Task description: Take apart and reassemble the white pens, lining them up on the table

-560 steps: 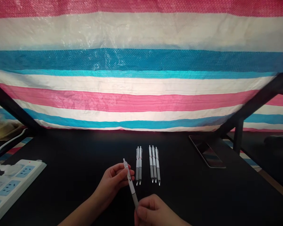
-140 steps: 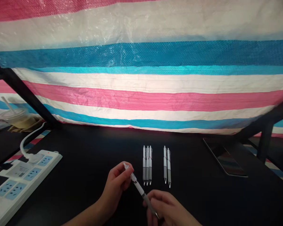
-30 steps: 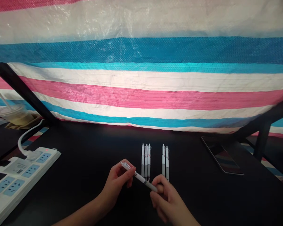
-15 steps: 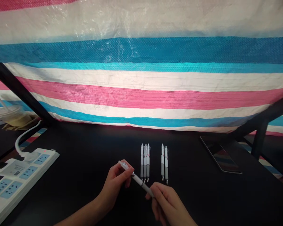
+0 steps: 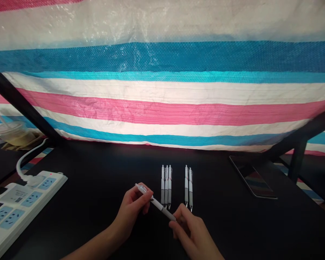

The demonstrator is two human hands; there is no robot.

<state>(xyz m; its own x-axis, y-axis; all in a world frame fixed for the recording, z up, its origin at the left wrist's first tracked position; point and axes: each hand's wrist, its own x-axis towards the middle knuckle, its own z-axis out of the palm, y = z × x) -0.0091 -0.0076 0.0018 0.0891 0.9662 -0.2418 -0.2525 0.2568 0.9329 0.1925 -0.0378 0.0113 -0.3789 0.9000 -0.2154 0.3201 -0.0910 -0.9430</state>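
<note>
A white pen with a grey grip [image 5: 161,207] slants between my hands above the black table. My left hand [image 5: 132,207] pinches its upper, clip end between thumb and fingers. At the lower end, the thumb and fingers of my right hand [image 5: 191,229] close on the grey grip's tip, which they hide. Beyond my hands lies a group of three similar pens [image 5: 166,186], side by side with their tips toward me. To its right are two more pens [image 5: 189,186], laid the same way; my right fingers are close to their tips.
A white power strip [image 5: 29,206] with a plugged-in cable runs along the left edge. A dark phone [image 5: 253,177] lies at the right. Striped plastic sheeting [image 5: 162,112] hangs behind the black table [image 5: 105,166]. A lidded cup [image 5: 12,131] stands far left.
My right hand has shifted its hold at the pen's lower end, its thumb and fingers now spaced differently around the tip. My left hand keeps its pinch almost unmoved.
</note>
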